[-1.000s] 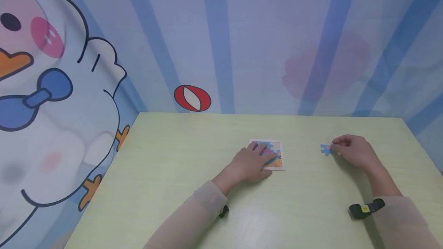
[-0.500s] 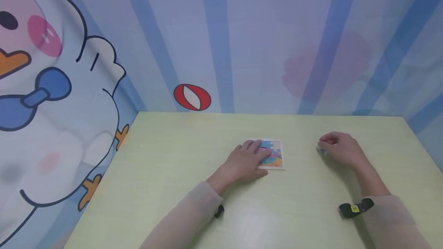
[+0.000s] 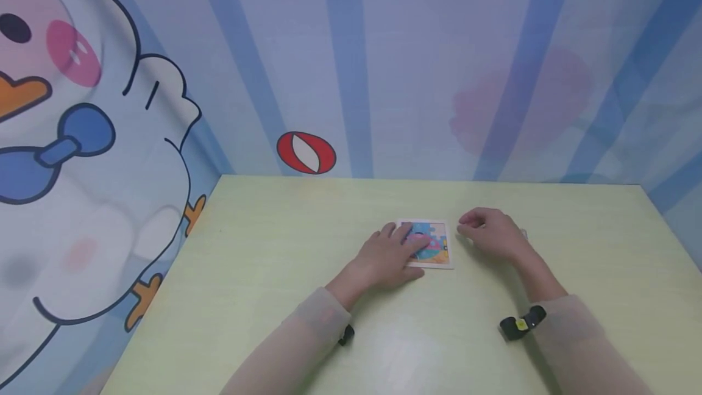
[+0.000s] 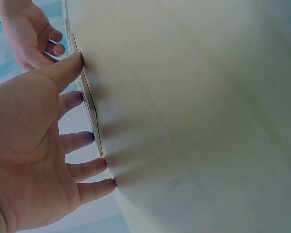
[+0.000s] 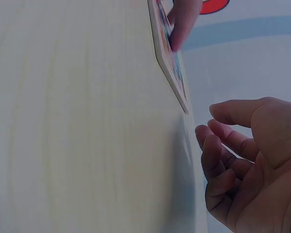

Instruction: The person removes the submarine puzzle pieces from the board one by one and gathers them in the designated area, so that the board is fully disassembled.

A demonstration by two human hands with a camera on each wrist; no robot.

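Observation:
Fingers spread, my left hand (image 3: 384, 261) rests on the left part of a small white-framed picture puzzle (image 3: 451, 255). In the left wrist view, the fingertips of the left hand (image 4: 43, 141) touch along the puzzle's thin edge (image 4: 93, 114). My right hand (image 3: 493, 233) is just right of the frame, fingers curled. In the right wrist view, the thumb and index tip of the right hand (image 5: 262, 160) are slightly apart and no piece shows between them; whether something small is hidden in the fingers, I cannot tell. The frame's corner (image 5: 179, 94) is near the thumb.
A small pale item (image 3: 524, 234) is partly visible beside the right wrist. The light table (image 3: 274, 230) ends at a striped blue backdrop (image 3: 417, 78) with a printed white bird (image 3: 104, 249) at left. Black bands are on both wrists.
My right hand has moved left from beside the blue puzzle piece to near the frame, and that piece is out of sight. My left hand has shifted slightly left, uncovering more of the picture.

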